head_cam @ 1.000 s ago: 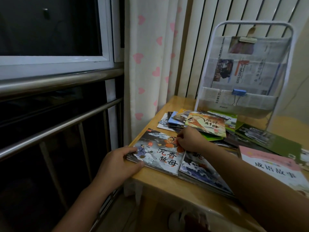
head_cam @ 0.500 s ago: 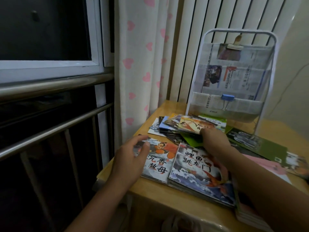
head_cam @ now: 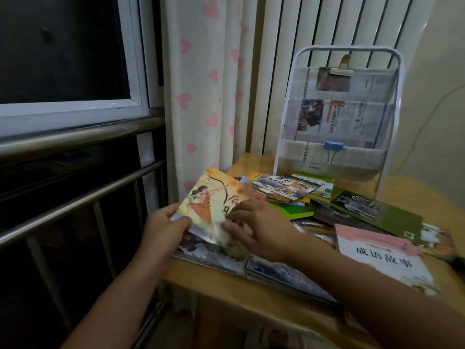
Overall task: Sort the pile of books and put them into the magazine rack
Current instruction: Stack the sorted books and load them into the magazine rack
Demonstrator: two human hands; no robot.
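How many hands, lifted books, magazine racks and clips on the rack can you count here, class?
Hands: 2, left hand and right hand
Lifted books: 1, the archer book
Racks: 1, the magazine rack
Clips: 2, blue clip and cream clip
Total: 6

Only 1 view: head-worn wide-angle camera, looking forward and down from above the table's near-left corner. It sits close: both forearms enter from the bottom edge and the left hand (head_cam: 164,226) and right hand (head_cam: 261,229) fill the centre. The table (head_cam: 254,295) runs away toward the upper right, its far edge meeting the magazine rack (head_cam: 337,112), which stands facing the camera against the wall. The left third of the frame looks past the table's left edge at the window (head_cam: 73,71) and rails (straight lines bow near the borders, wide lens). No second view to overlap with.
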